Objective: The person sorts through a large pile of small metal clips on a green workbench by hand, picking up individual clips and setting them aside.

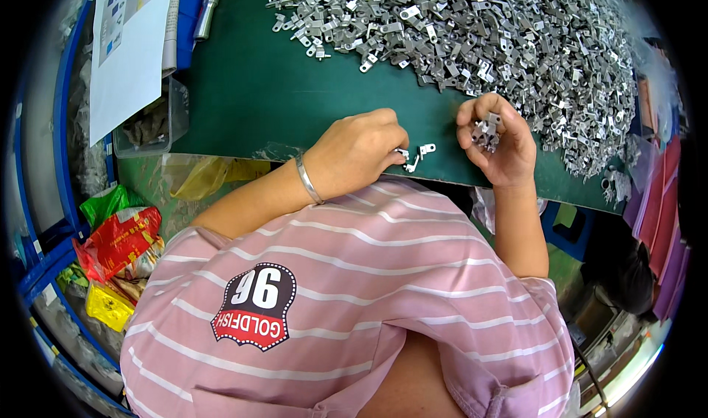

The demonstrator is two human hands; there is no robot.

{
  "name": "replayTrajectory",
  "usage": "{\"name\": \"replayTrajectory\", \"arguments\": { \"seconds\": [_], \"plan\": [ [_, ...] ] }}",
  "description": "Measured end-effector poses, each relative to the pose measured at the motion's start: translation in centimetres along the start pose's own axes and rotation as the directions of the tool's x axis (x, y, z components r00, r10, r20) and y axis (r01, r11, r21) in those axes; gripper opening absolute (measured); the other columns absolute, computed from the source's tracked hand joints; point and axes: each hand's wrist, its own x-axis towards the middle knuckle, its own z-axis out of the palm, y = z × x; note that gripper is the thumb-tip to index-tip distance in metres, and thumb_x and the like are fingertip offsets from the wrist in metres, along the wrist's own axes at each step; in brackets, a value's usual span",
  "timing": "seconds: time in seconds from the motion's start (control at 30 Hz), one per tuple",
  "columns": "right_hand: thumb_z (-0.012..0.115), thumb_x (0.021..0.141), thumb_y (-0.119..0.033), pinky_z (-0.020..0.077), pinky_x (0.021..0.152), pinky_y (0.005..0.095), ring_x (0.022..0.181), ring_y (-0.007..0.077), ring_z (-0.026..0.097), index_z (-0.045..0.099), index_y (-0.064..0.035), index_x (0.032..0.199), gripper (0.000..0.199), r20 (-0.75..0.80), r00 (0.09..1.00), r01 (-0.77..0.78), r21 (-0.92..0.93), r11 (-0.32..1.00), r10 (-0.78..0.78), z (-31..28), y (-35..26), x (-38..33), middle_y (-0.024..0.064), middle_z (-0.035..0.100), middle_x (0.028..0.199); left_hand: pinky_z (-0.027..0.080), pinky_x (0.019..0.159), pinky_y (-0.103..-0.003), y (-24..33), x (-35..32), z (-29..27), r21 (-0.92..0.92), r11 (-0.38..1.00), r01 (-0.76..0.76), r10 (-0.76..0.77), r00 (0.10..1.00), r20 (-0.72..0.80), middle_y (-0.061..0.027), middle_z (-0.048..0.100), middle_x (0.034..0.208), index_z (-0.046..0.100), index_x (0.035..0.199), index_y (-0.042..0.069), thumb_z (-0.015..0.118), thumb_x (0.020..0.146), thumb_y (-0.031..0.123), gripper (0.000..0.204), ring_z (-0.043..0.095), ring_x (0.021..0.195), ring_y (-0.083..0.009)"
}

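My left hand (pixel 358 146) rests near the table's front edge, its fingers pinched on a small silver metal bracket (pixel 402 154), mostly hidden by the fingertips. Right beside those fingertips lies another bent bracket (pixel 419 158) on the green tabletop (pixel 295 97). My right hand (pixel 509 149) is raised a little to the right, palm turned inward and fingers curled around a small cluster of metal brackets (pixel 486 132). Beyond both hands spreads a big pile of the same loose brackets (pixel 472 30).
At the left stand a clear plastic box (pixel 177 115) with dark contents, a white printed sheet (pixel 125 56) and a blue bin (pixel 190 19). Blue shelving (pixel 59 123) and colourful bags (pixel 122 241) are further left. Purple and red material (pixel 660 204) hangs at the right.
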Motion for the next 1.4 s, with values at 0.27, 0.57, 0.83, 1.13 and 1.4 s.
{"name": "replayTrajectory", "arguments": {
  "seconds": [0.27, 0.57, 0.83, 1.13, 1.4],
  "plan": [
    [0.069, 0.075, -0.01, 0.0467, 0.06, 0.0311, 0.064, 0.0261, 0.058, 0.067, -0.0067, 0.095, 0.021, 0.334, 0.943, 0.33, -0.932, -0.146, 0.0, 1.6, 1.4, -1.1, 0.0134, 0.061, 0.076, 0.047, 0.061, -0.034, -0.2, -0.3, 0.1, -0.091, 0.993, -0.08, 0.071, 0.993, -0.09, -0.0078, 0.056, 0.082, 0.057, 0.079, 0.003, 0.07, 0.069, -0.001, 0.017, 0.058, 0.072, -0.0259],
    [0.065, 0.082, -0.015, 0.0356, 0.047, 0.0206, 0.057, 0.0086, 0.05, 0.064, 0.0024, 0.091, 0.02, 0.236, 0.97, -0.021, -0.118, 0.993, 0.048, -0.5, 0.8, -1.0, 0.0074, 0.059, 0.073, 0.046, 0.06, -0.025, 0.1, -0.6, -0.8, -0.322, 0.933, 0.158, -0.188, 0.98, -0.063, -0.0032, 0.06, 0.078, 0.062, 0.085, 0.002, 0.076, 0.068, 0.002, 0.022, 0.057, 0.068, -0.0128],
    [0.067, 0.075, -0.005, 0.0465, 0.059, 0.0351, 0.066, 0.0296, 0.057, 0.067, -0.0057, 0.088, 0.014, 0.333, 0.943, 0.333, -0.943, 0.01, -0.018, 2.0, 2.3, -1.2, 0.0125, 0.058, 0.073, 0.039, 0.05, -0.019, 0.4, -0.5, -2.3, -0.88, 0.115, 0.461, -0.477, 0.803, 0.358, 0.0004, 0.056, 0.072, 0.063, 0.094, -0.002, 0.07, 0.077, 0.001, 0.019, 0.048, 0.059, -0.0068],
    [0.066, 0.083, -0.008, 0.0321, 0.043, 0.02, 0.055, 0.0072, 0.049, 0.062, 0.0032, 0.085, 0.012, 0.095, 0.972, -0.15, -0.448, 0.881, 0.214, 0.8, 0.6, -1.6, 0.0045, 0.058, 0.072, 0.035, 0.044, -0.018, -1.4, -1.2, -2.0, -0.936, -0.205, 0.288, -0.33, 0.88, 0.343, -0.0099, 0.051, 0.087, 0.052, 0.088, 0.0, 0.055, 0.087, 0.009, 0.009, 0.048, 0.067, -0.01],
    [0.065, 0.078, 0.0, 0.0358, 0.042, 0.0218, 0.057, 0.0124, 0.056, 0.058, 0.0001, 0.084, 0.009, 0.23, 0.956, -0.079, -0.389, 0.918, 0.18, 1.1, -0.5, -0.3, 0.0089, 0.059, 0.073, 0.035, 0.046, -0.022, -2.0, 2.7, -5.0, -0.628, 0.728, 0.276, -0.444, 0.887, -0.125, 0.0032, 0.054, 0.067, 0.06, 0.089, 0.003, 0.066, 0.081, 0.007, 0.011, 0.046, 0.057, -0.0048]
  ]
}}
